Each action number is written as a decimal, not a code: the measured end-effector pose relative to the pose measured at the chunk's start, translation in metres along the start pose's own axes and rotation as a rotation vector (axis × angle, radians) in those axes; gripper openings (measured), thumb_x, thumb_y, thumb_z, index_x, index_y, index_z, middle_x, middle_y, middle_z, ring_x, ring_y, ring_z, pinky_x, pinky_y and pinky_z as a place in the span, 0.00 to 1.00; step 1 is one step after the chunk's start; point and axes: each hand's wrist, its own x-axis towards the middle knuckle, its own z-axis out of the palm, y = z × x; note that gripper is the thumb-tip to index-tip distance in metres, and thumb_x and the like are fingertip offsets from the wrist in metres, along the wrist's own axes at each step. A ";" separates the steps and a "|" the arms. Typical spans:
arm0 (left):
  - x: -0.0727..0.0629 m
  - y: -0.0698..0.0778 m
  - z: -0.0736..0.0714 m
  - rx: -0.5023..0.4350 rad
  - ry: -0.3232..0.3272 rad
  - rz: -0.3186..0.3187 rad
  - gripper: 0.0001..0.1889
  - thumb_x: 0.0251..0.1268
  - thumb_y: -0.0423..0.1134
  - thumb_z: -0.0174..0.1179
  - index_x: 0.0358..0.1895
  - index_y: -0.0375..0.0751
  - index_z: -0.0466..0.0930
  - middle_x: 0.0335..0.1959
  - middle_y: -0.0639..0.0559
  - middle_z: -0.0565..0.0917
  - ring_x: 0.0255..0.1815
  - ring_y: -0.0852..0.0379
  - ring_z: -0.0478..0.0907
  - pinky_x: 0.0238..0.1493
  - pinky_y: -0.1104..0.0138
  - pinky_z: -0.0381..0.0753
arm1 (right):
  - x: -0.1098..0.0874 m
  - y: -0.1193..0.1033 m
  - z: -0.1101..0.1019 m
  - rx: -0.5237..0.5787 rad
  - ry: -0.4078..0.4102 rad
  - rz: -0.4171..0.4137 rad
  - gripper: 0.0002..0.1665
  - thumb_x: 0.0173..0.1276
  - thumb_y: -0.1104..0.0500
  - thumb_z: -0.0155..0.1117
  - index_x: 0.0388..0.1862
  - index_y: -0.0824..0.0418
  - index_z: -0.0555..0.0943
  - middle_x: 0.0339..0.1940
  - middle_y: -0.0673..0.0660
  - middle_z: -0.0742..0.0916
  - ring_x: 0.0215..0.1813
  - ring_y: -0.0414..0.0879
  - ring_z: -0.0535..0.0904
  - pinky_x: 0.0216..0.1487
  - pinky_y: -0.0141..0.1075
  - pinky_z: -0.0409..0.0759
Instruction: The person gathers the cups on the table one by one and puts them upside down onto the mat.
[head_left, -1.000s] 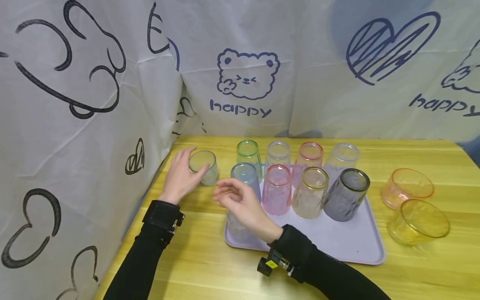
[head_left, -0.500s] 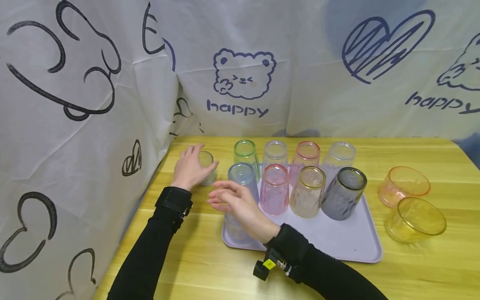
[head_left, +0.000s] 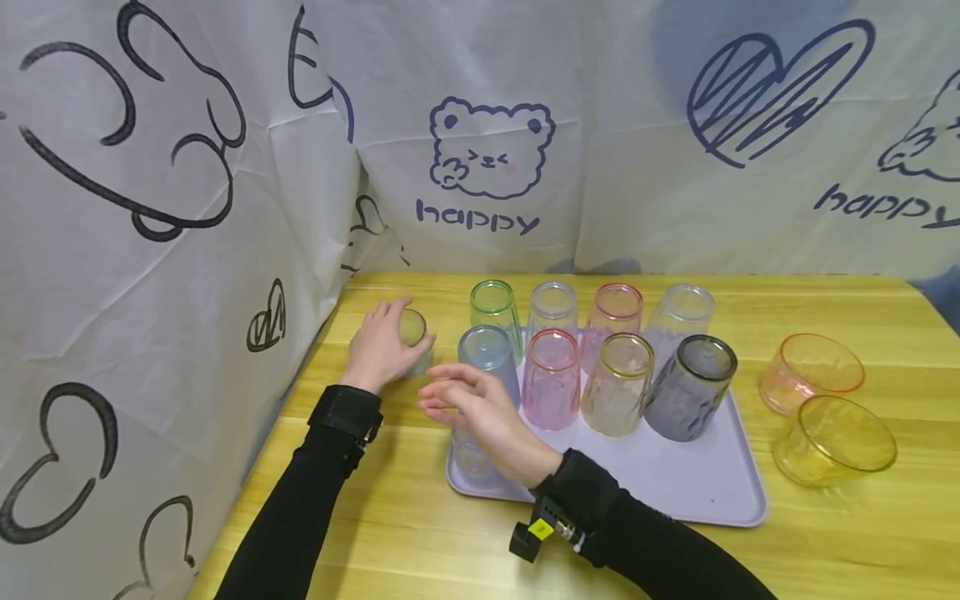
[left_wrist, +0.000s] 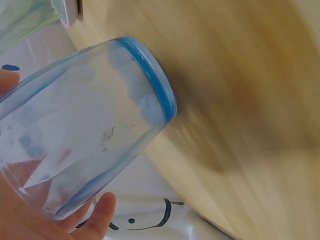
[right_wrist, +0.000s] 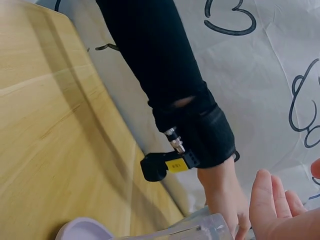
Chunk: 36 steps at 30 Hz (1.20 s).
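My left hand [head_left: 378,346] grips a clear drinking glass [head_left: 414,329] at the far left of the table. In the left wrist view, the thumb and fingers [left_wrist: 102,215] lie on opposite sides of this glass [left_wrist: 85,125], its blue-edged end close to the wood. My right hand [head_left: 487,417], fingers loosely bent and holding nothing, hovers above the left side of the lilac tray [head_left: 675,492]. Just beyond it stands a blue glass [head_left: 489,350]. A clear glass [head_left: 476,462] is partly hidden beneath the hand.
Several tinted glasses stand in two rows on the tray, among them a green [head_left: 495,308], a pink [head_left: 552,387] and a grey one [head_left: 690,396]. To the right sit an orange glass [head_left: 810,383] and a yellow one [head_left: 832,450]. White cloth [head_left: 637,208] borders the table behind and at left.
My left hand has moved right, against the clear glass, and its fingers and thumb have closed around it. The right hand has barely moved.
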 end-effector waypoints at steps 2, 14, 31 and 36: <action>-0.005 -0.001 -0.001 0.002 0.009 0.013 0.41 0.63 0.61 0.61 0.75 0.44 0.63 0.70 0.38 0.72 0.67 0.35 0.72 0.62 0.41 0.77 | 0.000 0.000 -0.001 0.012 -0.005 0.014 0.25 0.74 0.63 0.52 0.67 0.72 0.68 0.51 0.62 0.85 0.48 0.41 0.84 0.63 0.41 0.83; -0.041 -0.005 -0.011 0.033 0.004 0.065 0.42 0.60 0.61 0.65 0.74 0.43 0.65 0.67 0.37 0.75 0.62 0.35 0.76 0.59 0.43 0.79 | -0.001 -0.001 -0.002 0.104 -0.032 0.091 0.27 0.74 0.62 0.49 0.69 0.72 0.65 0.52 0.61 0.85 0.48 0.40 0.84 0.64 0.38 0.82; -0.048 0.012 -0.002 0.190 0.055 -0.052 0.43 0.58 0.67 0.63 0.72 0.44 0.67 0.65 0.35 0.73 0.58 0.31 0.76 0.42 0.41 0.85 | -0.002 0.001 -0.002 0.052 -0.020 0.098 0.28 0.74 0.62 0.50 0.69 0.72 0.66 0.55 0.62 0.82 0.49 0.41 0.83 0.66 0.40 0.81; -0.050 0.009 0.001 0.216 0.121 -0.045 0.38 0.60 0.63 0.63 0.68 0.42 0.72 0.60 0.35 0.76 0.52 0.31 0.78 0.34 0.44 0.86 | -0.003 0.003 -0.002 0.051 -0.029 0.092 0.26 0.74 0.62 0.50 0.68 0.71 0.66 0.51 0.58 0.83 0.49 0.41 0.83 0.66 0.40 0.81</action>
